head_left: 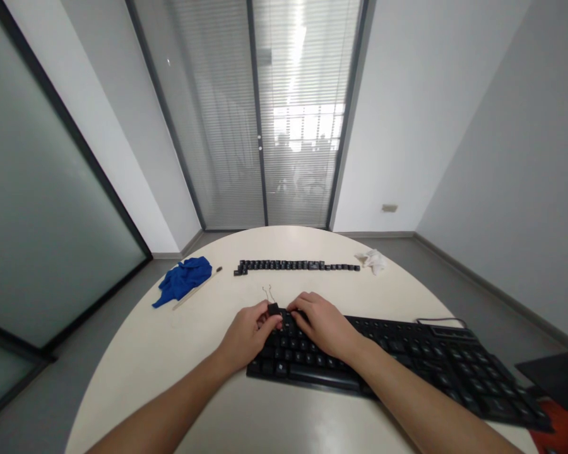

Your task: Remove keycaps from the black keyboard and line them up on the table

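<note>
A black computer keyboard lies at an angle on the table, its left end in front of me. My left hand is closed at the keyboard's upper left corner, with a wire keycap puller between thumb and fingers. The puller's black handle shows, and its two thin wire prongs point up and away from me. Over the upper left keys rests my right hand, fingers bent, thumb and forefinger apart, tips at the top rows. What lies under its palm is hidden.
Beyond the keyboard, loose black keycaps stand in a long row. A blue cloth and a thin brush lie at the left. A crumpled white tissue is at the right. The round table's edge curves ahead.
</note>
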Demonstrator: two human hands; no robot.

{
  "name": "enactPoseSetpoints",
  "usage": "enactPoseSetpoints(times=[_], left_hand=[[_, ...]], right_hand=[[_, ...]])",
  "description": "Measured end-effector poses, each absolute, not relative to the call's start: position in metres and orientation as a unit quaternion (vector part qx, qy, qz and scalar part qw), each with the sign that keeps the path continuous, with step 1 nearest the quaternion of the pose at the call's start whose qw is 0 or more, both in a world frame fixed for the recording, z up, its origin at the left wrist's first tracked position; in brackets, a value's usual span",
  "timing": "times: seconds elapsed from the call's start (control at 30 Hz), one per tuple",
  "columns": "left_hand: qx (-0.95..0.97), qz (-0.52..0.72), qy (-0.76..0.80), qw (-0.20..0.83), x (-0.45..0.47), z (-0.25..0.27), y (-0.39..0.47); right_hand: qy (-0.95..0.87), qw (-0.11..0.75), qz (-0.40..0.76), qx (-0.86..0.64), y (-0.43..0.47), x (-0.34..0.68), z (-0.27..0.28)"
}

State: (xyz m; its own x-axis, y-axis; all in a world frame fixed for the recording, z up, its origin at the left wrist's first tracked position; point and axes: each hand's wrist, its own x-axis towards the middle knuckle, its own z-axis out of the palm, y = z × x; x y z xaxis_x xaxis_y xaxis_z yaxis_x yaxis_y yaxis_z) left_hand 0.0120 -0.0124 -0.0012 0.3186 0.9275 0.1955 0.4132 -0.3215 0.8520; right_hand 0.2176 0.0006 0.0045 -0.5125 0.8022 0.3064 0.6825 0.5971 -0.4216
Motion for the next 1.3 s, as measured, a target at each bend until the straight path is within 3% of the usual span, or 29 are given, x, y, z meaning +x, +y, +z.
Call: enactPoseSetpoints(times=[0.13,0.5,1.3], left_hand=[[0.656,0.397,0.454,0.454,0.013,-0.003,-0.009],[0.580,0.463,0.456,0.491,0.010,-0.012,-0.006],[0.660,0.442,0.419,0.439,0.010,0.001,-0.017]], right_hand=[[-0.859,0.244,0.125,-0.432,0.000,0.217,0.005],[-0.875,0.247,0.134,-0.394,-0.011,0.209,0.018],[-0.799,0.331,0.293,-0.408,-0.009,0.208,0.014]])
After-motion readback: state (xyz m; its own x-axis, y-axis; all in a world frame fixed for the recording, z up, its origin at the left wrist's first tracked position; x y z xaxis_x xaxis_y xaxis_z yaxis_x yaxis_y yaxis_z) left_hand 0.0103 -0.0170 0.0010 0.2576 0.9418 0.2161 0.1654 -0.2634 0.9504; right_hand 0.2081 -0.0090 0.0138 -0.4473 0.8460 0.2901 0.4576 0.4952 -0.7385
